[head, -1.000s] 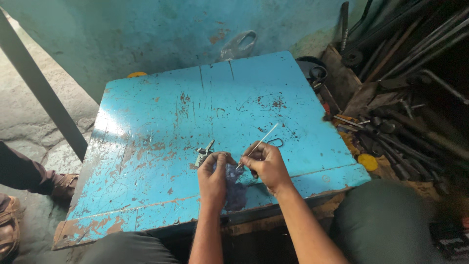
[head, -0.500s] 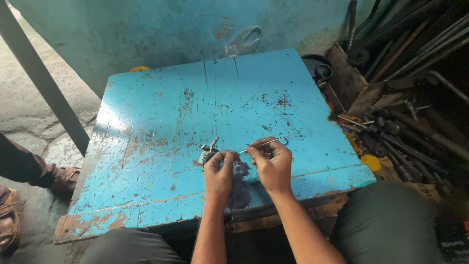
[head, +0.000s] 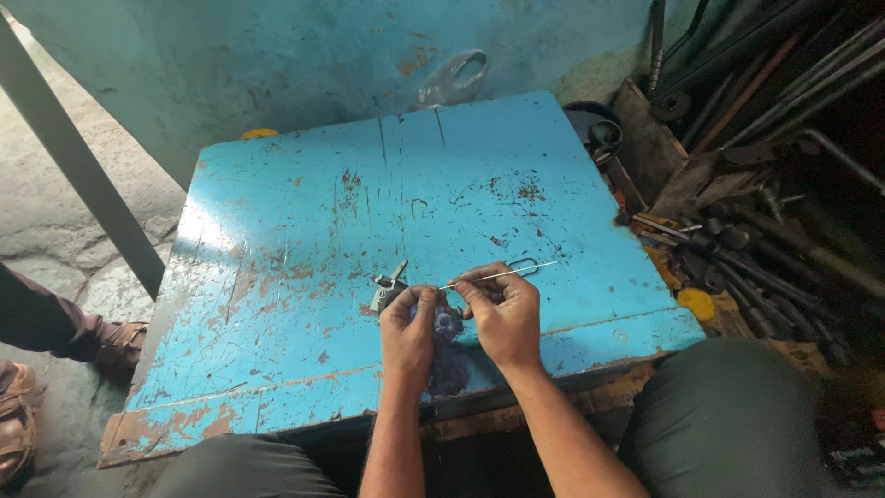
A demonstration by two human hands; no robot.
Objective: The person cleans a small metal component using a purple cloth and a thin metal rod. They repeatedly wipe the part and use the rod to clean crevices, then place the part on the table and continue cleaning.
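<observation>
A thin metal wire, straight and light grey, is pinched at its near end and points away to the right, almost level. A small grey metal part lies just left of the pinch.

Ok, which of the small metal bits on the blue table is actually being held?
The thin straight wire, pinched between both hands. The grey metal piece and the wire loop lie on the table.
</observation>
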